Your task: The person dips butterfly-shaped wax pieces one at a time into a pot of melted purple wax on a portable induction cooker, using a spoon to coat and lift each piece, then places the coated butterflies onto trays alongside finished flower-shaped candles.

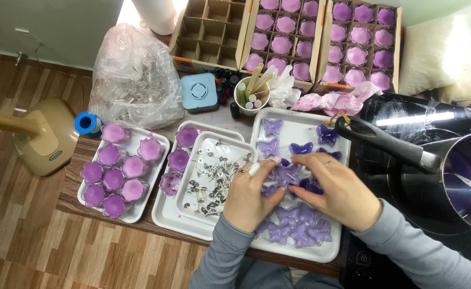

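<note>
Purple wax pieces: butterfly-shaped candles (299, 227) lie close together in a white tray (348, 144) in the middle of the tabletop (72, 184).
Left hand: the left hand (249, 195) rests on the tray's 9 o'clock edge, fingers pinched together on one butterfly candle (286, 174).
Right hand: the right hand (340, 190) comes from 3 o'clock; its fingertips touch the same candle, but I cannot tell if they really clamp it.
Wick tray: a small tray of metal wick holders (211, 179) stands just beside the left hand, at its 9 o'clock.
Other candles: round pink-purple cups (115, 179) fill a tray at 9 o'clock, and boxes of finished ones (358, 45) stand at 12 o'clock.
Pot: a dark pot of purple wax (468, 176) sits at 3 o'clock, its handle (385, 142) reaching over the tray corner.
Risk: I judge the wax is soft; a strong pinch may break a wing, and the right sleeve (422, 249) can knock the handle and spill wax.
</note>
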